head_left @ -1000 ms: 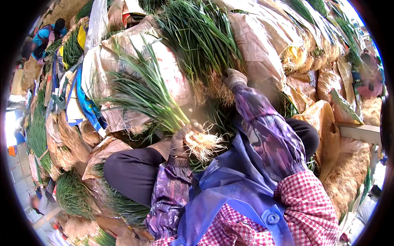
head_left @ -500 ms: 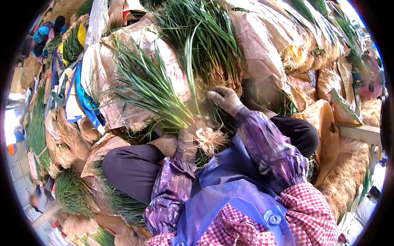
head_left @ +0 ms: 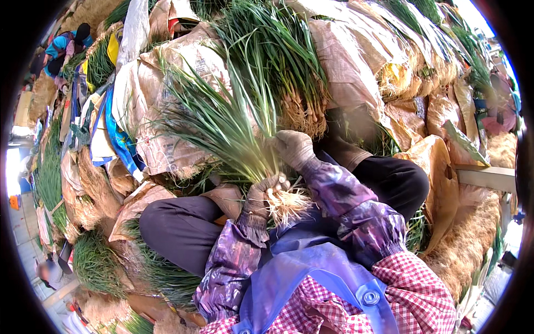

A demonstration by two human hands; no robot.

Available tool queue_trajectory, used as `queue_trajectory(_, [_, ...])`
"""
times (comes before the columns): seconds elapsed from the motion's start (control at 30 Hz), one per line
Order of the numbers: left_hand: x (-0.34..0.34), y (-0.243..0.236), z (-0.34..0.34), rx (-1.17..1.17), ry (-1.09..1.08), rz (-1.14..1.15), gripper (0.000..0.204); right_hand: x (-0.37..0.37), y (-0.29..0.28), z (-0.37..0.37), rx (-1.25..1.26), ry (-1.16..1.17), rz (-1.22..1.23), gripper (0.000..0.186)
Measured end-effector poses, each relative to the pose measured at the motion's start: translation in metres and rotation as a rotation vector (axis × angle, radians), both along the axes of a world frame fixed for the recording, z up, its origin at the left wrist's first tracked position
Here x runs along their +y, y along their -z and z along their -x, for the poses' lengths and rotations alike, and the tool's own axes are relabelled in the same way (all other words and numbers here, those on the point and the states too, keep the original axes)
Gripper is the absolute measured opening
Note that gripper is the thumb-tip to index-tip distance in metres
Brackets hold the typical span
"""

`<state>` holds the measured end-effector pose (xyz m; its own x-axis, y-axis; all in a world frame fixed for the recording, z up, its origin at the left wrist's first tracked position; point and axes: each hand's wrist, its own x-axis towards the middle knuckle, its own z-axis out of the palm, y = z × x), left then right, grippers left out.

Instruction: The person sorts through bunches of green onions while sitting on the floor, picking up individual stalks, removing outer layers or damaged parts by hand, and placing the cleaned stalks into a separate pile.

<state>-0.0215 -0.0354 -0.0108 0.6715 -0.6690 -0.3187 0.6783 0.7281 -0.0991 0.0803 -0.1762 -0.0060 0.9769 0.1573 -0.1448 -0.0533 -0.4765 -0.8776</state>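
Note:
A bunch of green onions (head_left: 257,158) slants up and left across my lap, its leaves fanning out and its pale stringy roots hanging at the lower end. My left hand (head_left: 260,199), in a dirty work glove, is wrapped round the stems just above the roots. Also gloved, my right hand (head_left: 295,149) is closed against the right side of the stems, higher up. Its fingertips are partly hidden among them. Just beyond lies a larger heap of green onions (head_left: 303,100), roots toward me, on tan woven sacking (head_left: 186,106).
My crossed legs (head_left: 181,234) flank the bunch. Sack-wrapped onion bundles (head_left: 356,67) stand at the far right, and a pale beam (head_left: 486,179) juts in at right. Blue plastic (head_left: 121,139) and more greens (head_left: 97,261) lie to the left. Another person (head_left: 64,50) is at the far left.
My right hand has moved in toward the stems and closed at their side. The bunch in my left hand has shifted slightly right and stands more upright, its leaves spread wider.

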Motion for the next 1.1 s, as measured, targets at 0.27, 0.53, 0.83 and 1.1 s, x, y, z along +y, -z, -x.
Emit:
queue_trajectory(0.27, [0.021, -0.046, -0.008, -0.326, -0.188, -0.143, 0.040, -0.026, 0.000, -0.011, 0.494, -0.940, 0.816, 0.035])
queue_trajectory(0.53, [-0.010, -0.012, -0.027, -0.071, -0.286, -0.358, 0.027, -0.070, 0.038, -0.134, 0.177, -0.079, 0.641, 0.031])
queue_trajectory(0.83, [0.015, 0.021, -0.020, -0.042, -0.326, -0.670, 0.031, -0.016, -0.014, 0.003, -0.047, -0.519, 0.178, 0.020])
queue_trajectory(1.1, [0.007, 0.003, -0.006, -0.050, -0.279, -0.538, 0.025, -0.011, -0.003, -0.008, 0.695, 0.051, -0.814, 0.025])
